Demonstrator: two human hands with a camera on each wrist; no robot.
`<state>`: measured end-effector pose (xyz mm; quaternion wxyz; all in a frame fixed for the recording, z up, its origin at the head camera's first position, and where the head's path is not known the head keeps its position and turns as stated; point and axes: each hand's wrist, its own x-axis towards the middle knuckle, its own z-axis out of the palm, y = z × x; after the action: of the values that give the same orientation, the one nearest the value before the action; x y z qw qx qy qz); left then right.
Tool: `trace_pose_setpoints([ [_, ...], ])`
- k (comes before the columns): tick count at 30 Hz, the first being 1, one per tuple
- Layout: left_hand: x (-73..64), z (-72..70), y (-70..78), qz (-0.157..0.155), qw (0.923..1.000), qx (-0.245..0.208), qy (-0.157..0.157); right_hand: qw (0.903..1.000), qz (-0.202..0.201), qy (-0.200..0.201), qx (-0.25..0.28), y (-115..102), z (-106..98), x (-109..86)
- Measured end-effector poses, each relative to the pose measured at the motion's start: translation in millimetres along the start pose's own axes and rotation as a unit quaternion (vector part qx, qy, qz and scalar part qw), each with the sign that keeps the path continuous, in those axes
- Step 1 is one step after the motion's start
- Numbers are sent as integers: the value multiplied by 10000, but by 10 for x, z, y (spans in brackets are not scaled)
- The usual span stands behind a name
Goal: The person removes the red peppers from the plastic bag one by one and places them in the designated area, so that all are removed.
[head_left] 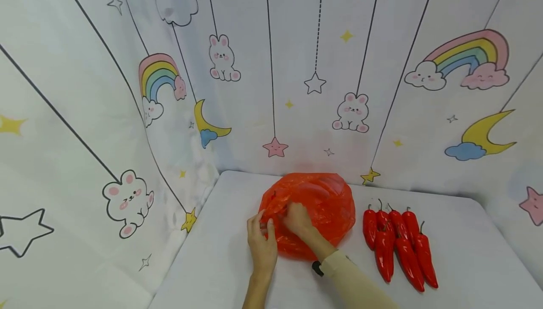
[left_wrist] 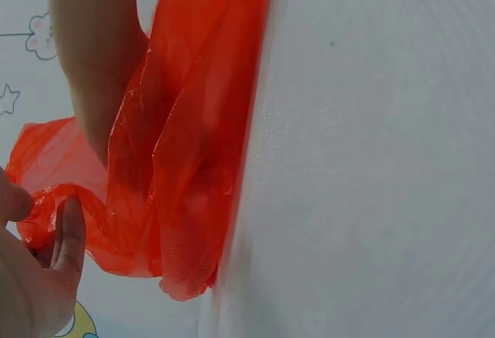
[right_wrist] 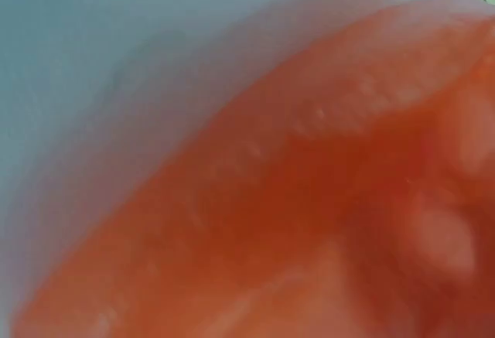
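Note:
A crumpled red plastic bag [head_left: 335, 205] lies on the white table. At its near left edge, my left hand [head_left: 261, 245] holds the rim between thumb and fingers; the left wrist view shows the film [left_wrist: 186, 145] bunched beside them. My right hand [head_left: 298, 218] reaches into the bag's mouth, its fingers hidden by red film, so whether they hold anything is unclear. A small red shape with a dark stem [head_left: 273, 196] shows at the bag's left side, perhaps a chili pepper. Blurred red film [right_wrist: 255, 191] fills much of the right wrist view.
Several glossy red chili peppers [head_left: 406, 253] with dark stems lie grouped to the right of the bag. A small dark object [head_left: 317, 268] sits beside the right sleeve [head_left: 352, 276]. Behind the white table [head_left: 212, 252] hangs a patterned cloth [head_left: 297, 63].

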<state>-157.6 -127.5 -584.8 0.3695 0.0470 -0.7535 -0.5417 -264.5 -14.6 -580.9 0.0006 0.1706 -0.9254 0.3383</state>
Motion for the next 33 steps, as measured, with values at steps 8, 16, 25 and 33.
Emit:
trace_pose_setpoints([
  [8, -10, 15, 5, 62, 10000, 28, 21, 9998, 149, 72, 129, 29, 109, 3],
  [16, -17, 34, -12, 47, 9999, 97, -1, 9957, 921, 39, -73, -59, 159, 46],
  [25, -5, 13, 3, 76, 9998, 194, 20, 9888, 1414, 401, -246, -164, 264, 62],
  [33, -5, 7, -7, 51, 9998, 186, 33, 9770, 1992, 25, -760, -295, 352, 77],
])
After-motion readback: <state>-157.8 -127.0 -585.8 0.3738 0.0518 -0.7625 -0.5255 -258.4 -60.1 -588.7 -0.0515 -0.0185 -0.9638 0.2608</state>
